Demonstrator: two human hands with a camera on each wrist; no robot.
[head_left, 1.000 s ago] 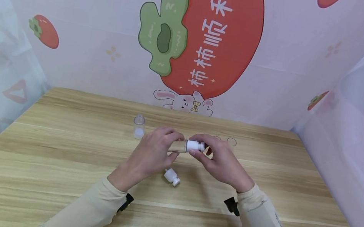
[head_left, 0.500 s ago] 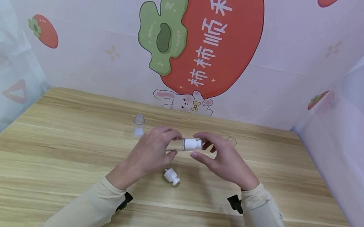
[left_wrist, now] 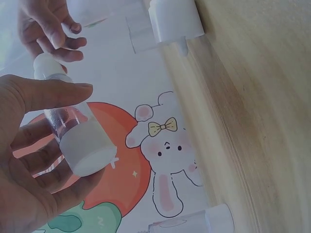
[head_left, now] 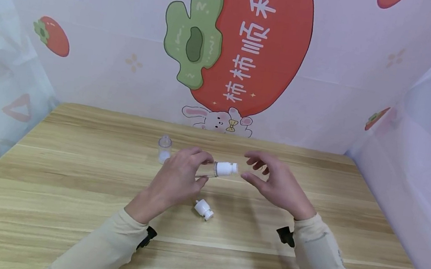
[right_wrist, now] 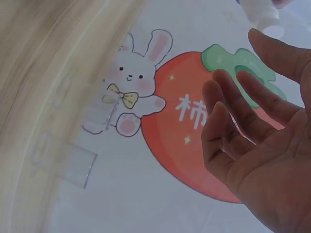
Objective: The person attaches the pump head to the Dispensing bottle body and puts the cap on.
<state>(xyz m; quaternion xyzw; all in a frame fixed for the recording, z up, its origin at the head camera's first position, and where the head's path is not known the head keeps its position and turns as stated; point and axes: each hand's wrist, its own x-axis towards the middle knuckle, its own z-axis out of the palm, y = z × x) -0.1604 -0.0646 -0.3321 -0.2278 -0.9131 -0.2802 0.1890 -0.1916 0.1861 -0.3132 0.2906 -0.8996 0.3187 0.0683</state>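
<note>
My left hand grips a small clear bottle with a white base, tilted nearly level. A white pump top is on its end, pointing right. In the left wrist view the thumb lies across the clear body, with fingers behind it. Just right of the pump top, my right hand is spread with fingers loosely bent, holding nothing and apart from the bottle. A second white pump top lies on the table below the hands.
Another clear bottle with a white base stands at the back left of the wooden table. Two clear caps stand on the table in the right wrist view; the right hand mostly hides them in the head view. Patterned cloth walls the back and sides.
My right hand has let go of the pump top and drawn away to the right, its fingers opening. My left hand has shifted slightly left with the bottle.
</note>
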